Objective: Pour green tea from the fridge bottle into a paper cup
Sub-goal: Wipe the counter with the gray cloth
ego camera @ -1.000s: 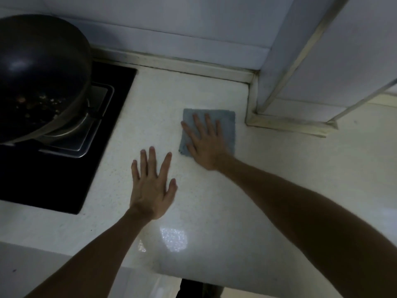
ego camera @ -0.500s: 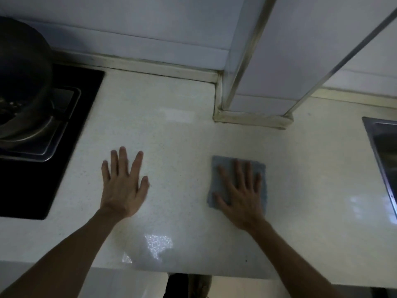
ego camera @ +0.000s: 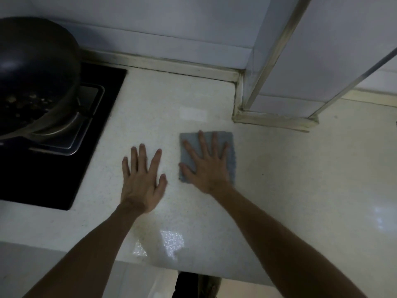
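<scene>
Right hand [ego camera: 207, 166] spread flat, pressing grey cloth [ego camera: 229, 145] onto pale table [ego camera: 290, 190]; left hand [ego camera: 141, 181] spread flat on bare table beside it. Bottle and paper cup not in view. Risk: damp streaks left, so cup could slide or soften.

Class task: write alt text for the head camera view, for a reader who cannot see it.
A right hand presses flat on a grey cloth on a pale countertop; the left hand rests flat beside it. A dark wok sits on the stove at left.
</scene>
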### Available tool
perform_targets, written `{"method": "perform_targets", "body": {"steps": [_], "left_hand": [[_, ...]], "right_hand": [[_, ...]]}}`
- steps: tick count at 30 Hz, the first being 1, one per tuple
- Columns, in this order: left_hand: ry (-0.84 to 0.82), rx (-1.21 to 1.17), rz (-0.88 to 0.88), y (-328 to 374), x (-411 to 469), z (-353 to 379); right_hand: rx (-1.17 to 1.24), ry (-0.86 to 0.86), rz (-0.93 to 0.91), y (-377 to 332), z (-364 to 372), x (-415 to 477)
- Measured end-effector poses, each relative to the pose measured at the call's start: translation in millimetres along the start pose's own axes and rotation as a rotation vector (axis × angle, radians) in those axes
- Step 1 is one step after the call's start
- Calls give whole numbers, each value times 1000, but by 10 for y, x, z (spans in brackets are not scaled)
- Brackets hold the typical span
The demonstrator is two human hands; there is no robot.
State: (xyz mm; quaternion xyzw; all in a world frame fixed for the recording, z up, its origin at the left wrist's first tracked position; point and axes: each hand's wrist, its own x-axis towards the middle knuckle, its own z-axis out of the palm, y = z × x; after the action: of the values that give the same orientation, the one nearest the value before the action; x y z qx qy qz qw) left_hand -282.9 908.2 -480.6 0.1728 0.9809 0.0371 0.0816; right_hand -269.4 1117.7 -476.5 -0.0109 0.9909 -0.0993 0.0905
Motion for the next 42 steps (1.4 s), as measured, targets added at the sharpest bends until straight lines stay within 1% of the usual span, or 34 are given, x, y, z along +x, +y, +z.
{"method": "perform_targets", "body": {"steps": [4, 8, 11, 14, 17, 19, 22, 25, 29, 32, 35, 39, 42], "left_hand": [[4, 15, 7, 0, 9, 13], [12, 10, 14, 10, 6, 7], [22, -3, 21, 4, 8, 5], [22, -7, 23, -1, 4, 11], [23, 2, 11, 0, 4, 19], [21, 3, 8, 5, 10, 22], [19, 8, 4, 6, 13, 20], [17, 1, 9, 1, 17, 23], [10, 5, 14, -11, 15, 37], [6, 1, 13, -2, 19, 24], [10, -7, 18, 2, 18, 14], [17, -6, 18, -6, 13, 19], [17, -10, 16, 1, 11, 20]], "right_hand": [[-7, 22, -40, -336, 144, -376], [-6, 45, -44, -241, 214, -968], [-15, 52, 24, 109, 220, -1401], [8, 27, 133, 711, 148, -1629], [87, 8, 271, 1194, 4, -1516], [92, 12, 309, 1301, -71, -1262], [73, 20, 254, 1179, -96, -773], [50, 13, 194, 865, -67, -378], [-1, -1, 112, 335, 10, -214], [-18, -17, 47, -33, 59, -342], [9, 4, -11, -205, 130, -625], [-4, 65, -5, -17, 217, -1129], [1, 74, 72, 358, 214, -1443]]}}
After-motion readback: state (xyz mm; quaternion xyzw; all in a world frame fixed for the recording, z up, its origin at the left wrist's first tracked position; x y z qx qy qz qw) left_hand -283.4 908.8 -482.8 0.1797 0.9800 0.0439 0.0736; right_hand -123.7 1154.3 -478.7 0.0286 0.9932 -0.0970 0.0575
